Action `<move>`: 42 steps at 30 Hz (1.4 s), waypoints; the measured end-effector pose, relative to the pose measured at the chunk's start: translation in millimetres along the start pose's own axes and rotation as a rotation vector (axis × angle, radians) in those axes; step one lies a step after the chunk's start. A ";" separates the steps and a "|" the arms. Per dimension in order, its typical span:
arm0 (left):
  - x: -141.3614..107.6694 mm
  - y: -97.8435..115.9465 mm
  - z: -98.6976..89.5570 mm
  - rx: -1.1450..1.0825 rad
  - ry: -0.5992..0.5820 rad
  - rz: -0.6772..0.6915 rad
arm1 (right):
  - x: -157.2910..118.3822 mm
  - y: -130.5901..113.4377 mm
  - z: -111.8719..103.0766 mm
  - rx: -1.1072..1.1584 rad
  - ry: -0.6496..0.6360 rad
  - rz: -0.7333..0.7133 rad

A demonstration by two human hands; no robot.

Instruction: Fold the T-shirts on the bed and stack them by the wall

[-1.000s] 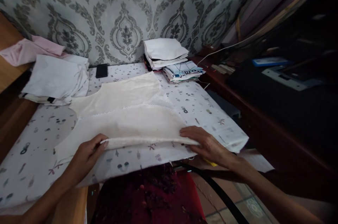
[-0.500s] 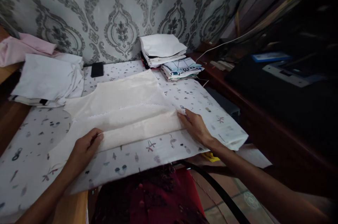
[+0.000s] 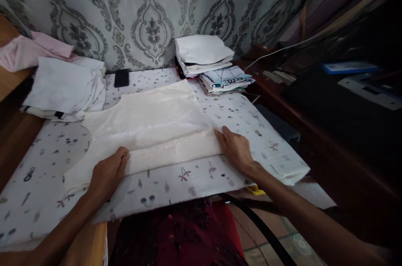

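A cream sleeveless garment [image 3: 157,109] lies spread on the printed white cloth covering the table [image 3: 185,190]. Its near side is turned over into a long folded strip. My left hand [image 3: 109,172] grips the left end of that strip, fingers closed on the fabric. At the strip's right end, my right hand [image 3: 235,147] pinches the edge between thumb and fingers. A scalloped white trim line runs across the middle of the garment. The fingertips of both hands are partly hidden by cloth.
Folded white clothes [image 3: 65,88] and a pink cloth [image 3: 40,48] are piled at the left. A black phone [image 3: 121,78] lies near the wall. Folded garments [image 3: 204,50] and a printed folded cloth [image 3: 224,78] are stacked at the back. A dark wooden desk [image 3: 314,149] stands on the right.
The view has shifted, so the scene sits further right in the picture. Both hands keep hold of the folded strip, with little movement against the garment.
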State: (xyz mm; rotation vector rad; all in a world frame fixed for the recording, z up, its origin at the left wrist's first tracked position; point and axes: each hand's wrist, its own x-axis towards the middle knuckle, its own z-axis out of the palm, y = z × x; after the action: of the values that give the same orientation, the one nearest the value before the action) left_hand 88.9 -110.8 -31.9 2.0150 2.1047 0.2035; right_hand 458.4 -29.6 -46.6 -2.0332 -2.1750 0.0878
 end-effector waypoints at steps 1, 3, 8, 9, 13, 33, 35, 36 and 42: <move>0.8 0.3 1.0 0.041 -0.001 -0.009 | 0.0 -1.3 -0.5 -0.018 0.000 -0.007; 2.1 1.5 3.0 0.100 -0.004 -0.018 | -0.8 -3.8 -1.2 -0.047 0.004 -0.019; 0.9 -3.2 5.6 0.064 -0.009 0.034 | -1.3 -10.8 -2.3 -0.086 -0.016 0.055; -1.2 -7.0 5.5 0.059 -0.006 0.064 | -0.9 -12.7 -2.7 -0.089 -0.027 0.076; -18.4 -30.5 1.6 0.078 0.048 0.187 | -0.1 -18.4 -4.8 -0.066 -0.048 0.103; -54.1 -115.2 -43.4 -0.536 0.090 -0.190 | 13.1 -24.9 -14.7 0.703 0.273 0.262; -51.7 -113.8 -42.8 -0.493 0.102 -0.176 | 20.4 -26.3 -14.7 0.595 0.223 0.216; -50.5 -112.6 -43.0 -0.458 0.101 -0.168 | 23.9 -26.4 -14.2 0.509 0.164 0.187; -45.3 -105.7 -47.0 -0.254 0.060 -0.158 | 36.0 -20.6 -5.9 0.075 -0.046 0.100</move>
State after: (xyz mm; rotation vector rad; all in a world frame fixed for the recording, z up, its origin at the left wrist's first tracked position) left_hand -23.5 -158.9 -10.1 1.7111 2.1377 0.4834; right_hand 436.9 4.4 -34.8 -2.1177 -2.0619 0.2268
